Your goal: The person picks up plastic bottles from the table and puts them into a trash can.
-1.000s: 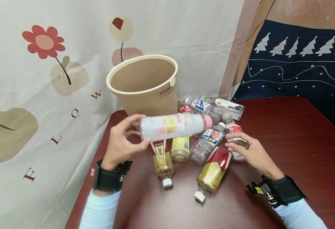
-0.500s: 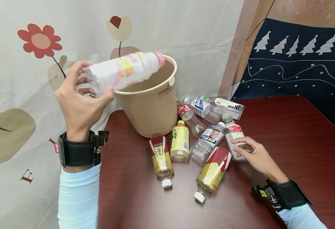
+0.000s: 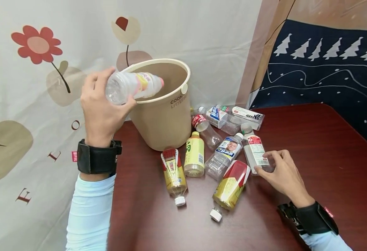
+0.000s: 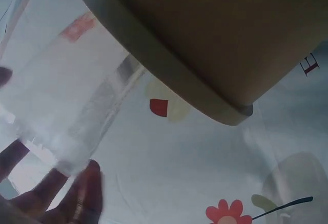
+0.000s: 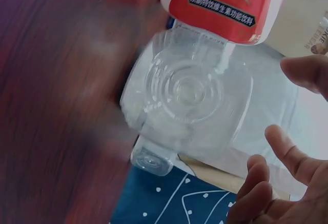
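Head view: your left hand grips a pink-capped clear plastic bottle; right hand, fingers parted, flanks a red-and-white-labelled clear bottle.

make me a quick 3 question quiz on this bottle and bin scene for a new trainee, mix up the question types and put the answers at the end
1. True or false: the left hand holds a bottle with its cap pointing into the bin.

2. What colour is that cap?
A. White
B. Pink
C. Green

3. Fill in the number: on the table lie ____ red-and-gold bottles.

Key:
1. True
2. B
3. Two
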{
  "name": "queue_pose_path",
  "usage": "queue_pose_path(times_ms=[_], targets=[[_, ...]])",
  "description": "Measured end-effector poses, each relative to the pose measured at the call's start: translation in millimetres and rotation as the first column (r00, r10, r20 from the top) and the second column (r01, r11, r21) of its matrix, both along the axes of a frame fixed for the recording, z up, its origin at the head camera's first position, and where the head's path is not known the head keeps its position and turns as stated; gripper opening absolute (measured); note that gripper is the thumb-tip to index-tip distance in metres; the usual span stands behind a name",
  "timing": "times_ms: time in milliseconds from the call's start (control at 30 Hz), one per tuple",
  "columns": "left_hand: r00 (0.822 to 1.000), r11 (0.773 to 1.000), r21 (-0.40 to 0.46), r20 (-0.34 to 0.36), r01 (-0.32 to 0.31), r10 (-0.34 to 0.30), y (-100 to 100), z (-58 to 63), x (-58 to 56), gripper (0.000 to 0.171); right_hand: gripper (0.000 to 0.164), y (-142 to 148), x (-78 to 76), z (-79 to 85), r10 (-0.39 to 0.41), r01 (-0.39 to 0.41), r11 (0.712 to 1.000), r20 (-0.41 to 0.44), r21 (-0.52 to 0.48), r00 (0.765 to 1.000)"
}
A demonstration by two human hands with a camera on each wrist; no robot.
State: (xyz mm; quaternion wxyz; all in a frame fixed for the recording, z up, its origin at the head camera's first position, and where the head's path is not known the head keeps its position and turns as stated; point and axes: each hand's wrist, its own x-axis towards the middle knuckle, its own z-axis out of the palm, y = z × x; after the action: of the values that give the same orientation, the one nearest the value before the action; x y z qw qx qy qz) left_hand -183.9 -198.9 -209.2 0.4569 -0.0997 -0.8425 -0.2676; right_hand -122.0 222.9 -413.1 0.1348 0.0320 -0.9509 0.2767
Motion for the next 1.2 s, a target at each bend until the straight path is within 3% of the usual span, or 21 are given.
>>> queue_pose_path(times_ms=[100, 200, 600, 933, 1200], targets=[[0.998, 0.998, -0.065, 0.055, -0.023, 0.026, 1.6, -1.6, 2.2, 0.076, 0.052, -0.1, 0.1, -1.5, -0.016, 0.016, 1.000, 0.007, 0.002, 1.000], [0.997, 0.993, -0.111, 0.049, -0.045, 0.051, 3.5, -2.0, 3.8, 0.079, 0.056, -0.3, -0.9, -3.5, -0.035, 0.035, 0.999, 0.034, 0.004, 0.999], [0.997, 0.992, -0.112, 0.046, -0.053, 0.059, 8.1, -5.8, 6.7, 0.075, 0.056, -4.1, -8.7, -12.6, -0.108, 0.106, 0.994, 0.075, 0.026, 0.991], [0.997, 0.990, -0.129, 0.051, -0.054, 0.061, 7.6, -7.0, 6.0, 0.078, 0.056, -7.1, -13.2, -12.3, -0.120, 0.118, 0.993, 0.137, 0.026, 0.983], [0.997, 0.991, -0.122, 0.047, -0.049, 0.055, 7.0, -11.5, 5.6, 0.073, 0.053, -4.5, -11.3, -13.2, -0.139, 0.139, 0.990, 0.097, 0.010, 0.986]])
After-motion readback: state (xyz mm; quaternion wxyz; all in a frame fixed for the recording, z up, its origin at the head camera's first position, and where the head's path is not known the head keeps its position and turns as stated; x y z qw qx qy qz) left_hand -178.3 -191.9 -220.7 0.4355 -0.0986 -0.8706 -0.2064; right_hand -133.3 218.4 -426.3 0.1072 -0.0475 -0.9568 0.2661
